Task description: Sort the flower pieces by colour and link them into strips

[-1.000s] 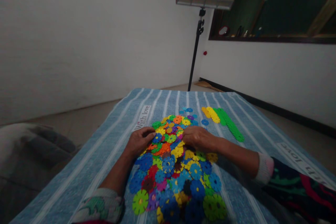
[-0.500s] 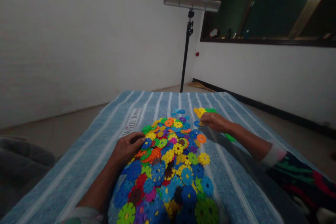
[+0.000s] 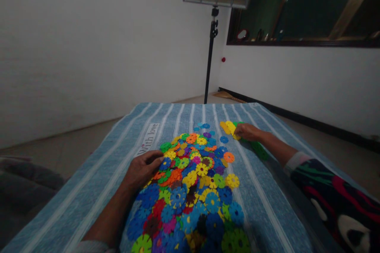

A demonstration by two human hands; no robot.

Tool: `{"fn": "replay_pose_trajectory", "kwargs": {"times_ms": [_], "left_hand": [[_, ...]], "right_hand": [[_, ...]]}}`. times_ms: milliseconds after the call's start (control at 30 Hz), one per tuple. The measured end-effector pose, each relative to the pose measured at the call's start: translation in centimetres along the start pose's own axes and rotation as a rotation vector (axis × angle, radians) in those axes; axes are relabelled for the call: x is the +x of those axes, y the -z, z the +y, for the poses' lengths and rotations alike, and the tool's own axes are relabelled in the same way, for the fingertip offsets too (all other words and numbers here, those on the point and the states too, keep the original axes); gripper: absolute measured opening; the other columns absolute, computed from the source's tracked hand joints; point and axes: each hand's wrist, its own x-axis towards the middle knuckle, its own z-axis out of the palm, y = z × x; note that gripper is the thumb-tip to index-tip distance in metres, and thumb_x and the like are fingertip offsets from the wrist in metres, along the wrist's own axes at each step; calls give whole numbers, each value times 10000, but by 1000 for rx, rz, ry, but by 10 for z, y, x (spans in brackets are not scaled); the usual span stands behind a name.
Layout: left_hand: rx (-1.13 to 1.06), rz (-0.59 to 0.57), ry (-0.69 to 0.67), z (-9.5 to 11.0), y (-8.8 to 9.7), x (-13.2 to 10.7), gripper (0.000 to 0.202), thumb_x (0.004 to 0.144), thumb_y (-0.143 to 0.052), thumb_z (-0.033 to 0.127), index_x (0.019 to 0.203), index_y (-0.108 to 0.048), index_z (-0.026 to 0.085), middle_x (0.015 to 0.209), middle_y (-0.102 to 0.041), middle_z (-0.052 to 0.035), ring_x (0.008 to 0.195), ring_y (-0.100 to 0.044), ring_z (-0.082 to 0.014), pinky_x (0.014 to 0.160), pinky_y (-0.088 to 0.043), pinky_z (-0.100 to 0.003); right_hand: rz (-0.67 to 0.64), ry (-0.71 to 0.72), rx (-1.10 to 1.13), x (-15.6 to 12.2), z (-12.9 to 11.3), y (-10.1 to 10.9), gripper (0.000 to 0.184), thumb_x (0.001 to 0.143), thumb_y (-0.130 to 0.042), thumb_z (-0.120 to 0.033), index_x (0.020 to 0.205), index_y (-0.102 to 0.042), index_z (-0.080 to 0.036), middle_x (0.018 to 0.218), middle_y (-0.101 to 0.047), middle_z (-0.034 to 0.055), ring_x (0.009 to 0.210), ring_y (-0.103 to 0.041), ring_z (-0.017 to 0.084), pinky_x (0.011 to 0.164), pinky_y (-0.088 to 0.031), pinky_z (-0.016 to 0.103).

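Note:
A big heap of flower-shaped plastic discs [image 3: 196, 182] in many colours covers the middle and front of the cloth. My left hand [image 3: 144, 169] rests against the heap's left edge, thumb and forefinger slightly apart beside a blue disc [image 3: 165, 163], with nothing visible held. At the far right, my right hand [image 3: 246, 131] pinches a yellow disc [image 3: 236, 136] at the near end of a row of yellow discs [image 3: 230, 126]. A row of green discs [image 3: 259, 150] lies partly hidden under my right wrist and forearm. A single blue disc [image 3: 224, 139] lies between the heap and my right hand.
A striped blue cloth [image 3: 97, 182] covers the table. A few light-blue discs [image 3: 202, 125] lie beyond the heap. Past the far edge stands a lamp on a black pole [image 3: 209, 59]. Grey fabric [image 3: 26, 189] shows at the left.
My right hand has moved slightly right from beside the lone blue disc to the yellow row. That blue disc now shows uncovered. My left hand has stayed at the heap's edge.

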Motion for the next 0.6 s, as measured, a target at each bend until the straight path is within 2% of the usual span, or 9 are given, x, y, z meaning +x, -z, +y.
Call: {"fn": "replay_pose_trajectory", "kwargs": {"times_ms": [100, 233, 400, 600], "left_hand": [[-9, 5, 10, 0, 0, 0, 392, 608, -656, 520, 828, -754, 210, 843, -776, -27, 819, -707, -261, 732, -554, -296], [-6, 3, 3, -1, 0, 0, 391, 614, -658, 521, 832, -753, 211, 849, -776, -26, 820, -708, -258, 736, -555, -295], [0, 3, 16, -1, 0, 0, 413, 607, -657, 529, 842, -753, 203, 852, -775, -34, 823, -707, -256, 749, -552, -298], [6, 9, 16, 4, 0, 0, 387, 599, -654, 517, 812, -752, 209, 831, -775, -26, 804, -706, -257, 738, -551, -301]], "right_hand": [[-56, -24, -70, 0, 1, 1, 268, 799, -486, -149, 859, -745, -187, 888, -677, 70, 820, -582, 183, 708, -386, 255], [-23, -113, -92, -1, 7, 1, 349, 791, -534, -164, 1084, -719, -207, 1075, -668, 94, 972, -592, 214, 808, -415, 263], [38, -156, -100, -3, 11, -2, 371, 818, -519, -151, 1139, -694, -210, 1145, -654, 102, 1034, -588, 224, 849, -430, 274], [25, -150, -80, -9, 5, -2, 342, 794, -579, -191, 1117, -692, -202, 1138, -644, 101, 1033, -585, 228, 858, -430, 285]]}}
